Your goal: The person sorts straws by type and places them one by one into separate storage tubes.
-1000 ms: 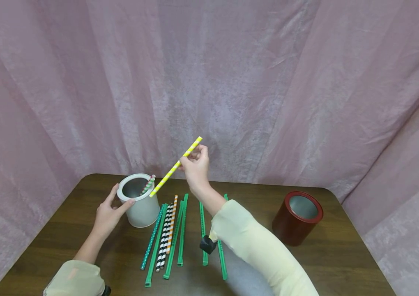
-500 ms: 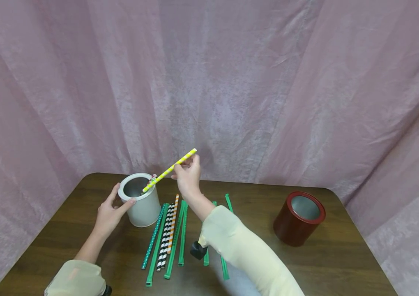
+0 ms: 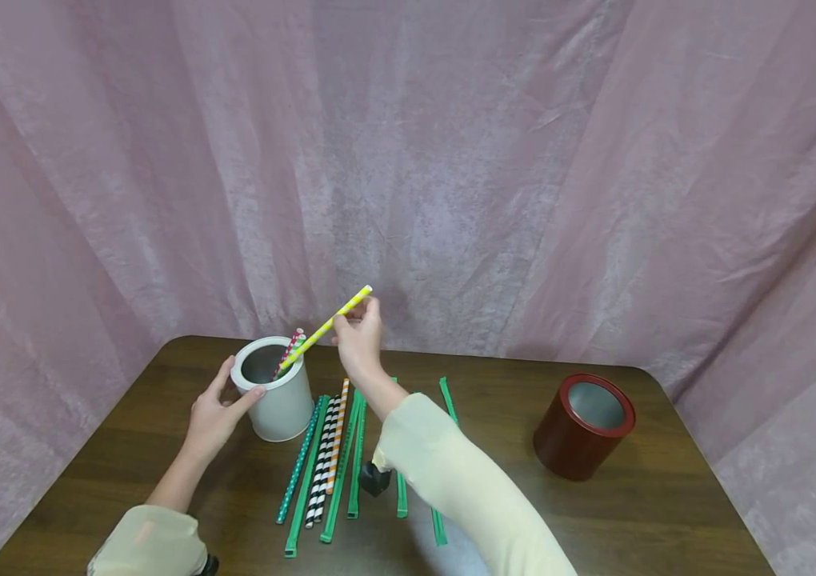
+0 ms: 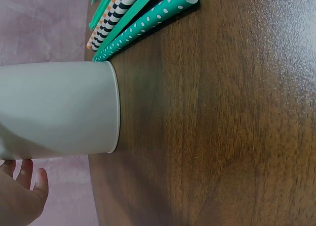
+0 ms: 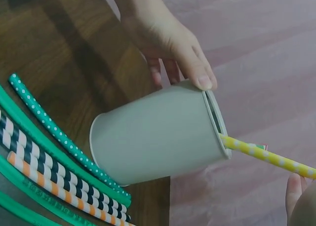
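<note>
Pink curtain (image 3: 451,160) backs the table (image 3: 509,448). The left hand (image 3: 215,412) grips the white can (image 3: 280,412), two straws (image 3: 295,341) already inside; the right hand (image 3: 361,342) pinches a yellow straw (image 3: 325,328), only its lower end in. Loose straws (image 3: 322,462) remain out, at five o'clock from the can.

No legible txt, print on green wrapper (image 5: 49,204) blurry
</note>
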Demonstrator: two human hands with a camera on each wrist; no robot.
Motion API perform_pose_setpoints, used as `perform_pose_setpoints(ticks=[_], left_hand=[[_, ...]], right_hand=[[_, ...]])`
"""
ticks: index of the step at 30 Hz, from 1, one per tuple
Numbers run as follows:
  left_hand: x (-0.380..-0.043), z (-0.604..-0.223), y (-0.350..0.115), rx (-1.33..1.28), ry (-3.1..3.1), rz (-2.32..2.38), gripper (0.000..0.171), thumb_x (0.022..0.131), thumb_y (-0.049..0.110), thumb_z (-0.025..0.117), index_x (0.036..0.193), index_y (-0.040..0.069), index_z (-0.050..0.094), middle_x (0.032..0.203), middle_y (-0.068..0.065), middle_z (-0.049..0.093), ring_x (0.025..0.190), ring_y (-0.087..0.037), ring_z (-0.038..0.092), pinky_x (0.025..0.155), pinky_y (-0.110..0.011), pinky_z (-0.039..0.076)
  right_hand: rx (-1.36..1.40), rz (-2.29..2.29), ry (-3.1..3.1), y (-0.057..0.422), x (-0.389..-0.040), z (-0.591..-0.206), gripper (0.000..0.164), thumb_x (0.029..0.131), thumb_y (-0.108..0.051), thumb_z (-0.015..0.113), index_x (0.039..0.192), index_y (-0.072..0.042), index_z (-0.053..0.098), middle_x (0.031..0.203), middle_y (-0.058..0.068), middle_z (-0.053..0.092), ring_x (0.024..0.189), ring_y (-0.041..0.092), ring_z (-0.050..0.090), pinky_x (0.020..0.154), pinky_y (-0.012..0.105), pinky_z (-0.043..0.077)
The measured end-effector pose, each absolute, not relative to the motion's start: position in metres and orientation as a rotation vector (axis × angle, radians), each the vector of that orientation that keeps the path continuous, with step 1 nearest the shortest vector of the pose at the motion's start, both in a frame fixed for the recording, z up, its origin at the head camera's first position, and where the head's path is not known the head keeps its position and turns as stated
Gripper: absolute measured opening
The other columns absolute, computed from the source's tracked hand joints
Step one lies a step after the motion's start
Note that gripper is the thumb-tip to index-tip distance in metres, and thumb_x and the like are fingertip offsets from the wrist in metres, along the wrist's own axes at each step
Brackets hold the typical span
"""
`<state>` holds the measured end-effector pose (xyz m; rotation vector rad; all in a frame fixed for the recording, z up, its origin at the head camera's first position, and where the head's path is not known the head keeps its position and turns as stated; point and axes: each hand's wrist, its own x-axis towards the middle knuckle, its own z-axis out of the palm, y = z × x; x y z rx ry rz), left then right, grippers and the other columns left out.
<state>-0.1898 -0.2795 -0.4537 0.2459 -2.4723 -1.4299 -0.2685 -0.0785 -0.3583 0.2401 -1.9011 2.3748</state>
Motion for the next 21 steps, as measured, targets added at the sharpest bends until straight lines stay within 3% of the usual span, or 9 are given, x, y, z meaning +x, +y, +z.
perform_pose_setpoints(ticks=[10, 21], left_hand=[[-0.189, -0.454, -0.280, 0.249, -2.475, -1.421, 0.082, 0.080, 0.037, 0.063, 0.142, 0.014, 0.015, 0.136, -0.024, 0.035, 0.124, -0.037, 0.036, 0.096, -0.054, 0.033], [-0.192, -0.456, -0.281, 0.247, -2.480, -1.416, 0.083, 0.080, 0.038, 0.063, 0.142, 0.013, 0.015, 0.136, -0.023, 0.035, 0.123, -0.037, 0.037, 0.096, -0.054, 0.033]], right_hand=[[0.328, 2.179, -2.107, -0.084, -0.270, -0.370, 0.023, 0.082, 0.000, 0.051, 0.105, -0.003, 0.046, 0.084, 0.005, 0.051, 0.063, 0.008, 0.051, 0.054, 0.020, 0.047], [0.494, 1.865, -2.388, -0.085, -0.265, -0.384, 0.010, 0.083, -0.013, 0.055, 0.090, -0.007, 0.054, 0.083, 0.006, 0.060, 0.069, 0.008, 0.056, 0.058, 0.017, 0.045]])
